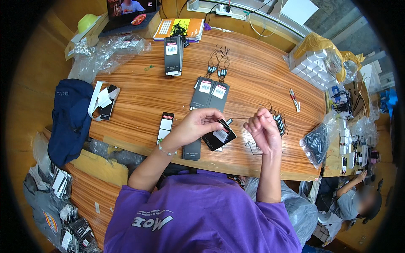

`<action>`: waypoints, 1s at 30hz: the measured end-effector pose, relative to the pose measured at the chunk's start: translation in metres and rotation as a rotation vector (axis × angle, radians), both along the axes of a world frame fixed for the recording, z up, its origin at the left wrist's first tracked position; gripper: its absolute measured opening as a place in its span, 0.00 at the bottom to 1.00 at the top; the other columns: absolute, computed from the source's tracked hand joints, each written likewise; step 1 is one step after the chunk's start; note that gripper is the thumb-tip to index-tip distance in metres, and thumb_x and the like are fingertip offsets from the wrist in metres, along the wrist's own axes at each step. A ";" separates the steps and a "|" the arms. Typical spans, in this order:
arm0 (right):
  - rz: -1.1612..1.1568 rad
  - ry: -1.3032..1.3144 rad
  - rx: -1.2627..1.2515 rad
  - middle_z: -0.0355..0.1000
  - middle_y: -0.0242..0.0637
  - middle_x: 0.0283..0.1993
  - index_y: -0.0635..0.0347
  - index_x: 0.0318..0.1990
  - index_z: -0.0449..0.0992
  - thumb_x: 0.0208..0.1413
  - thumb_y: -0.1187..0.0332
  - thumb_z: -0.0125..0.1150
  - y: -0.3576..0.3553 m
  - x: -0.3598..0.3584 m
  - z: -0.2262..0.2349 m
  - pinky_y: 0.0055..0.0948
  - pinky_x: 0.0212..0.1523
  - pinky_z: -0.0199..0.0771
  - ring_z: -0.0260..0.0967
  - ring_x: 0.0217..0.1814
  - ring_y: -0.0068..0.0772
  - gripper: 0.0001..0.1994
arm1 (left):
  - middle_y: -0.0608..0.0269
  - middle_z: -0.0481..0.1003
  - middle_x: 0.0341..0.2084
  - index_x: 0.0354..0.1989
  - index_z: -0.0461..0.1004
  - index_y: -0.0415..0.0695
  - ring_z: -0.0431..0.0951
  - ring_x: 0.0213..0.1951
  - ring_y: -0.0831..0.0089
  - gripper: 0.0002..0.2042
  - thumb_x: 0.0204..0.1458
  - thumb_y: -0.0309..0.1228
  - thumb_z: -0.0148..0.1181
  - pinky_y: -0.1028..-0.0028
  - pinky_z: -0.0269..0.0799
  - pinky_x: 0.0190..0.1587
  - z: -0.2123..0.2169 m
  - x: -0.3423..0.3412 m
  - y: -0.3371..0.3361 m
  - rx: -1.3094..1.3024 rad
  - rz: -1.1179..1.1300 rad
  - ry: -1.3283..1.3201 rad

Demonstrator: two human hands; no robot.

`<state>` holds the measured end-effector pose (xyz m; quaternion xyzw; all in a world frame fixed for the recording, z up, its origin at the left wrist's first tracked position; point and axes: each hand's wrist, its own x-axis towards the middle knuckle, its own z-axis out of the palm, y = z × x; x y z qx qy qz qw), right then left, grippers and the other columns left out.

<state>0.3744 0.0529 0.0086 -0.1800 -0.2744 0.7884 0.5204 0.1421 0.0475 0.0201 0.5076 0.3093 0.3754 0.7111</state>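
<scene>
Black tag (219, 139) between left fingers (215, 126)

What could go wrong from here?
1. The left hand's grip pinches the tag near its upper end; a hard pull on the cord could slip or bend it.
2. The bundled cords beside the right hand's grip might snag it.
3. The left forearm is close to the stack; a bump might fan it out.

From my end I count one held black tag (214, 144); beyond it, two labelled tag stacks (201, 98), two cord bundles (222, 75) and one thicker stack (172, 61); to its right, one red-handled tool (295, 101); well left, one navy bag (69, 120).
</scene>
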 end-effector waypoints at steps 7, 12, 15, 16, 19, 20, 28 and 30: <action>-0.084 0.305 -0.062 0.72 0.45 0.43 0.62 0.47 0.68 0.54 0.72 0.50 -0.002 0.001 0.001 0.46 0.54 0.65 0.68 0.50 0.42 0.12 | 0.67 0.73 0.30 0.37 0.70 0.38 0.72 0.34 0.83 0.06 0.51 0.24 0.55 0.82 0.69 0.40 -0.013 0.000 -0.005 -0.003 -0.012 -0.005; -0.358 -0.107 0.153 0.73 0.44 0.36 0.65 0.41 0.70 0.51 0.78 0.55 -0.004 -0.017 0.010 0.38 0.46 0.71 0.71 0.41 0.37 0.09 | 0.64 0.73 0.33 0.37 0.70 0.36 0.74 0.37 0.78 0.07 0.49 0.20 0.56 0.81 0.70 0.41 -0.003 -0.001 -0.006 -0.011 0.125 -0.041; -0.484 -0.401 0.319 0.71 0.41 0.29 0.67 0.36 0.70 0.51 0.78 0.55 -0.004 -0.023 0.017 0.29 0.38 0.70 0.69 0.32 0.30 0.05 | 0.61 0.72 0.36 0.36 0.70 0.35 0.76 0.37 0.75 0.08 0.46 0.18 0.57 0.80 0.72 0.40 -0.004 -0.002 -0.004 0.045 0.357 -0.014; -0.522 -0.526 0.418 0.71 0.40 0.29 0.67 0.35 0.70 0.51 0.78 0.55 -0.005 -0.028 0.023 0.27 0.38 0.69 0.69 0.32 0.29 0.04 | 0.59 0.72 0.37 0.36 0.71 0.35 0.76 0.37 0.74 0.09 0.46 0.17 0.58 0.81 0.73 0.40 -0.006 -0.002 -0.003 0.076 0.445 0.006; -0.572 -0.716 0.599 0.71 0.36 0.26 0.67 0.31 0.71 0.52 0.78 0.54 -0.006 -0.043 0.036 0.19 0.34 0.65 0.66 0.27 0.23 0.01 | 0.60 0.73 0.36 0.35 0.72 0.34 0.76 0.34 0.77 0.08 0.44 0.18 0.59 0.82 0.74 0.36 -0.001 0.000 -0.002 0.212 0.557 0.062; -0.498 -0.710 0.503 0.71 0.35 0.26 0.67 0.31 0.71 0.52 0.78 0.54 -0.008 -0.047 0.038 0.18 0.33 0.65 0.65 0.27 0.22 0.01 | 0.61 0.74 0.33 0.35 0.73 0.35 0.76 0.34 0.77 0.08 0.45 0.19 0.60 0.82 0.73 0.36 0.001 0.001 -0.003 0.262 0.591 0.095; -0.391 -1.321 0.648 0.64 0.35 0.21 0.67 0.29 0.74 0.48 0.75 0.59 -0.015 -0.070 0.050 0.24 0.24 0.61 0.62 0.22 0.25 0.03 | 0.61 0.76 0.26 0.30 0.72 0.34 0.77 0.31 0.77 0.05 0.44 0.19 0.60 0.82 0.74 0.33 0.008 0.002 -0.006 0.263 0.627 0.131; -0.419 -1.364 0.716 0.64 0.39 0.22 0.67 0.28 0.74 0.46 0.75 0.58 -0.014 -0.074 0.048 0.28 0.25 0.63 0.63 0.23 0.32 0.04 | 0.61 0.76 0.26 0.29 0.72 0.34 0.77 0.31 0.77 0.05 0.45 0.19 0.60 0.82 0.75 0.33 0.009 0.002 -0.007 0.261 0.624 0.132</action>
